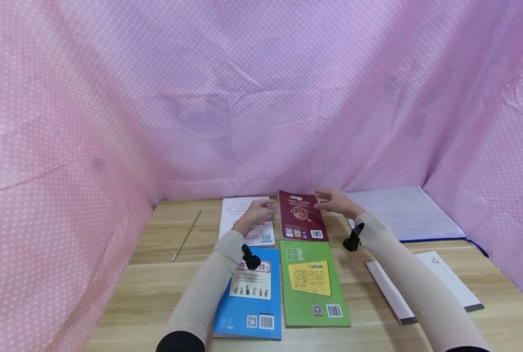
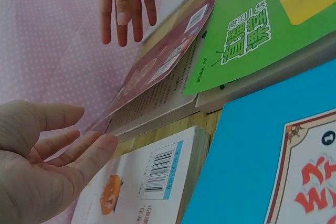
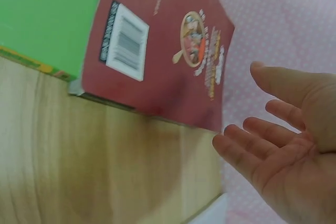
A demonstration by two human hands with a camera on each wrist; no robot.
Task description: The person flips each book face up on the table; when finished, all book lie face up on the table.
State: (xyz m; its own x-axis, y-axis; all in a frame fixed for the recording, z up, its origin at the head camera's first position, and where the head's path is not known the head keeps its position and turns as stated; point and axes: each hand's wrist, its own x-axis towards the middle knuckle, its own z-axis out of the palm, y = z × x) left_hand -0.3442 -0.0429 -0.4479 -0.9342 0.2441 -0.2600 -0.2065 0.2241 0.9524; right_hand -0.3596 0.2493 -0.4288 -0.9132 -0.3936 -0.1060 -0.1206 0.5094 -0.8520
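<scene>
A dark red book (image 1: 300, 216) lies back cover up at the far middle of the wooden table (image 1: 147, 274). My left hand (image 1: 258, 213) hovers open over a white book (image 1: 247, 210) just left of it, fingers relaxed (image 2: 79, 153). My right hand (image 1: 334, 201) hovers open beside the red book's far right corner, fingers straight (image 3: 247, 145), holding nothing. The red book's cover (image 2: 157, 61) lifts slightly off its pages (image 3: 157, 45). Nearer me lie a blue book (image 1: 250, 293) and a green book (image 1: 312, 283) side by side.
Pink dotted cloth (image 1: 244, 98) walls in the table on three sides. A thin stick (image 1: 186, 235) lies at the left. A pale folder (image 1: 402, 212) sits at the far right, and a white booklet (image 1: 446, 281) lies under my right forearm.
</scene>
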